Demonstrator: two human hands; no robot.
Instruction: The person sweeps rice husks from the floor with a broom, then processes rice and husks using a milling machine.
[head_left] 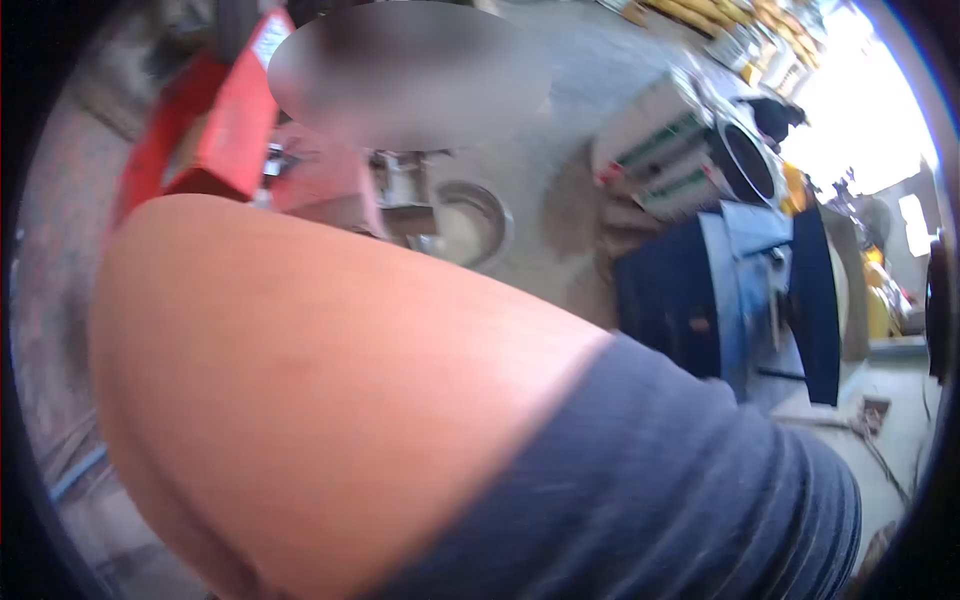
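Note:
My bare upper arm fills most of the view, very close to the camera, with a dark grey sleeve covering the shoulder end at the lower right. Neither of my hands shows in the frame; the arm hides whatever lies below it. The view is tilted and blurred.
Behind the arm stands a red machine or cabinet at the upper left. A round metal ring lies on the concrete floor. A blue machine stands at the right, with stacked white and green boxes beyond it. Bright daylight enters at the upper right.

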